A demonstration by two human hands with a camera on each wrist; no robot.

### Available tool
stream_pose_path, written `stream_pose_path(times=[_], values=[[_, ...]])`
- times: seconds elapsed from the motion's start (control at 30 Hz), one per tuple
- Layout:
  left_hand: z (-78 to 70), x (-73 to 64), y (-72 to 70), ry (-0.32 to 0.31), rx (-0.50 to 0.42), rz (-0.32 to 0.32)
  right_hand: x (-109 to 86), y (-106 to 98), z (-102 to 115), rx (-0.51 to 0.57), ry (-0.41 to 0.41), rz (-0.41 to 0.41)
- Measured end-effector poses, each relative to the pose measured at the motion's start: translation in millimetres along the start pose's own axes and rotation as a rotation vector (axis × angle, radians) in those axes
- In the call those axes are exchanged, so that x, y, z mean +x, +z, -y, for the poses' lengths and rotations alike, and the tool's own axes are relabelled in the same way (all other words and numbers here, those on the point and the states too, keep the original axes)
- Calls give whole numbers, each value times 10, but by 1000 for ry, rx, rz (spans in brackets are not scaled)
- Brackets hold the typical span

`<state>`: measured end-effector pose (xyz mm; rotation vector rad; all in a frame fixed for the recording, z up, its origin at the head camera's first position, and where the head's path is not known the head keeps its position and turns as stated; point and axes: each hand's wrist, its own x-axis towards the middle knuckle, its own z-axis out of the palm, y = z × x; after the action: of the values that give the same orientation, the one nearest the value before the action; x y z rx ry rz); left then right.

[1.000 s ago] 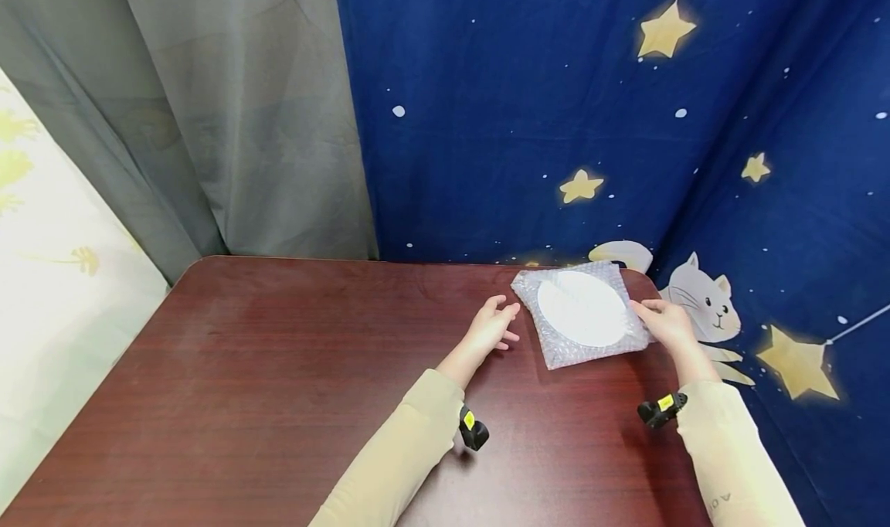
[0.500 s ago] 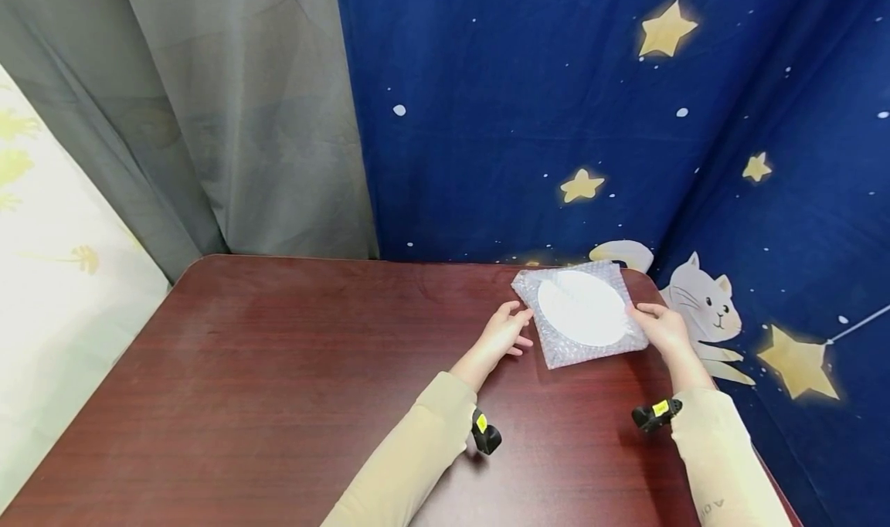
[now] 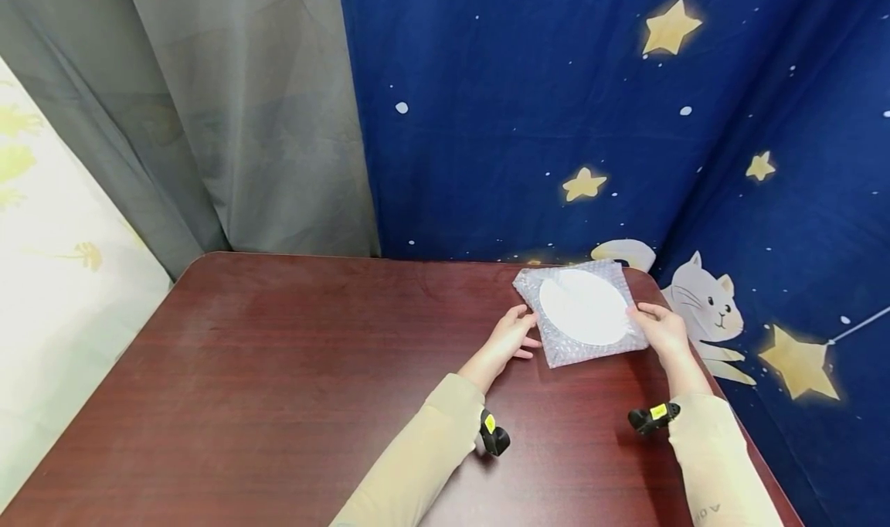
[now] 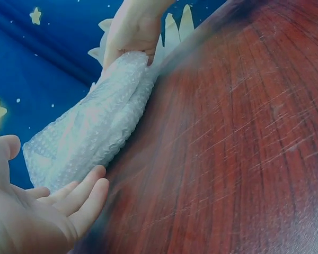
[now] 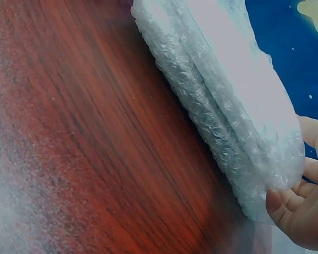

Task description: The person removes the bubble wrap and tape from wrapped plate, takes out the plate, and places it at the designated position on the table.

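A flat bubble-wrapped package (image 3: 587, 311) with a white oval showing on its face lies at the far right of the table. In the left wrist view, the bubble wrap (image 4: 95, 121) shows folded, layered sides. My left hand (image 3: 510, 338) reaches to the package's left edge, thumb and fingers spread. The left wrist view shows those fingers (image 4: 87, 198) fairly straight, tips right at the wrap. My right hand (image 3: 664, 332) holds the package by its right edge. In the right wrist view, the right hand (image 5: 302, 211) has its thumb and curled fingers around the wrap's corner.
The dark red wooden table (image 3: 292, 372) has a rounded far right corner just beyond the package. Behind it hang a grey curtain (image 3: 278, 125) and a blue star-patterned curtain (image 3: 501, 125). A black camera (image 3: 495, 433) sits on the left wrist.
My left hand has moved right, up to the package's left edge. My right hand has shifted slightly left onto its right edge. The package has stayed nearly in place.
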<state>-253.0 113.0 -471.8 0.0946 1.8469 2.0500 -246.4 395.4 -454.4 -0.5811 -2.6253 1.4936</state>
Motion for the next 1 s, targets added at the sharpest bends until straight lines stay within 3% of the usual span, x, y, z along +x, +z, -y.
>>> stream_pose_path(times=[0.33,0.8,1.0], values=[[48,28,49,-10,-62,16,-8,22,-27,56,69,-23],[54,50,92,-42,-203,37,-53,18,49,32,131,61],[42,46,111,-52,-207,32,-47,21,47,21,124,91]])
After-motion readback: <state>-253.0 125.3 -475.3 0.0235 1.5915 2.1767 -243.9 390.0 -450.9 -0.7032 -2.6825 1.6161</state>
